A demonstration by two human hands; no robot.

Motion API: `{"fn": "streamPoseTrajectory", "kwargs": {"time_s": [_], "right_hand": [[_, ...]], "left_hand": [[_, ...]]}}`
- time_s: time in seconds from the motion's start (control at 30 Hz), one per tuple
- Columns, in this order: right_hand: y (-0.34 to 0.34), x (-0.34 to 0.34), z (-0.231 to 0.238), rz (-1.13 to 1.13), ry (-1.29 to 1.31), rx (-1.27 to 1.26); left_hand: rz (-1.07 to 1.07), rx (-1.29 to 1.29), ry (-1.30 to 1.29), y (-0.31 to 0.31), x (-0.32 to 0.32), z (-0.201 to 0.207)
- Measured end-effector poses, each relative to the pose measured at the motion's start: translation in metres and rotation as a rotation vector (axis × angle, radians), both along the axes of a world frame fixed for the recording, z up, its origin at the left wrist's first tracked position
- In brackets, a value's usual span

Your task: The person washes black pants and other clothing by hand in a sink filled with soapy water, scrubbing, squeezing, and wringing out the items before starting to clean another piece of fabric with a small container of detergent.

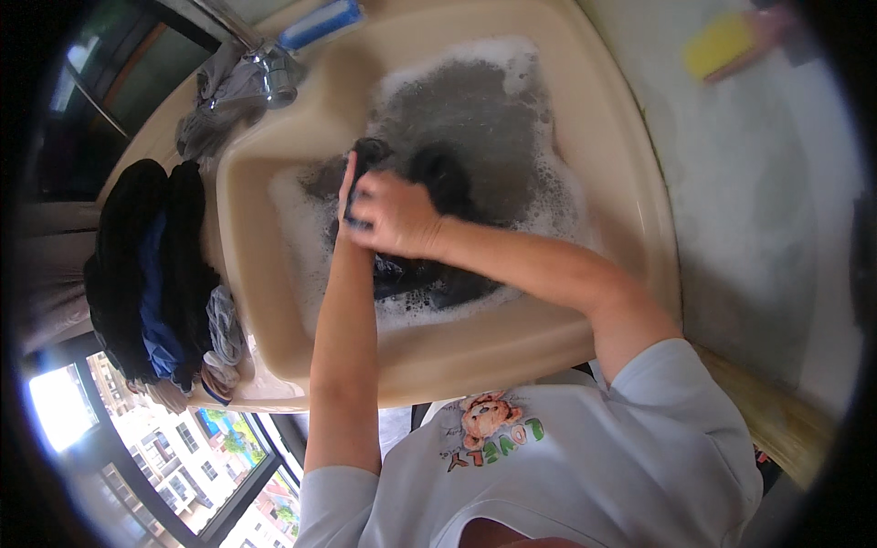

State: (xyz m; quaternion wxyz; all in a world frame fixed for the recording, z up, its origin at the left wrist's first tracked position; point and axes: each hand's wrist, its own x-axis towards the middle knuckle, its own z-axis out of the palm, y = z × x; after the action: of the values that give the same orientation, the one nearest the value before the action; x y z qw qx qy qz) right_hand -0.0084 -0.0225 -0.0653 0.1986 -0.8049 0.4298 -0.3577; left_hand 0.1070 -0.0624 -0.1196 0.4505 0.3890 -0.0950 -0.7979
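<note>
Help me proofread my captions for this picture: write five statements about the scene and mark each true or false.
1. The left hand and right hand are together at dark cloth. True.
2. The water is clear, without foam. False: the water is grey, with white suds along its edges.
3. Black garments and a blue cloth lie left of the water. True.
4. The tap is at the picture's lower right. False: the tap is at upper left.
5. The shirt has short sleeves. True.

Blue object (322,23) is lying beside faucet (275,78), far left; yellow object (720,46) is resting far right; window (187,452) is standing near left.
</note>
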Motion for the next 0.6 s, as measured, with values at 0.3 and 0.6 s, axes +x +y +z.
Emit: {"fn": "streamPoseTrajectory", "kwargs": {"time_s": [0.3,0.6], "right_hand": [[-0.052,-0.007,-0.024,-0.308,0.053,0.298],[-0.077,-0.041,-0.039,-0.465,-0.019,0.513]], "left_hand": [[0.274,0.097,-0.468,0.006,-0.046,0.023],[0.18,0.101,-0.416,0.0,-0.043,0.025]]}}
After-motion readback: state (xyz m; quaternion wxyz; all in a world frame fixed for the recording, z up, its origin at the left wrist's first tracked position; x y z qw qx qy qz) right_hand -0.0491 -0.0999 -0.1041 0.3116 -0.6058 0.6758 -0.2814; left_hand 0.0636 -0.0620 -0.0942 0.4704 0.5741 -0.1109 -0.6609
